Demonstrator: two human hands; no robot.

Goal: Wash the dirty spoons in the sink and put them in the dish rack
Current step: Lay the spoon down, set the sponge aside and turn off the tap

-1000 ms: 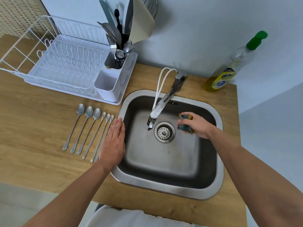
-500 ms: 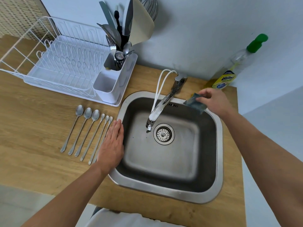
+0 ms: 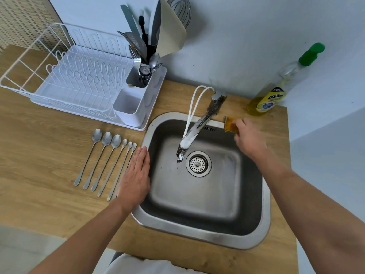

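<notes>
My left hand (image 3: 135, 179) lies flat and open on the wooden counter (image 3: 39, 155), fingers together, its edge against the left rim of the steel sink (image 3: 262, 220). It covers part of the nearest handle in a row of six spoons (image 3: 107, 161), which lie side by side on the counter just left of the sink, bowls pointing away from me. The basin holds only the drain strainer (image 3: 198, 164), with the tap (image 3: 194, 132) slanting out over it. Further on, my right hand (image 3: 249, 138) reaches to the sink's back right corner, fingers curled down onto a yellow sponge (image 3: 230, 125) that rests on the rim there; whether I am gripping it or only pressing on it I cannot tell. Behind that stands a bottle of dish soap (image 3: 276, 91) with a green cap. Far left, the white dish rack (image 3: 79, 82) sits on the counter, its cutlery holder (image 3: 138, 95) crowded with utensils in the back compartment.
</notes>
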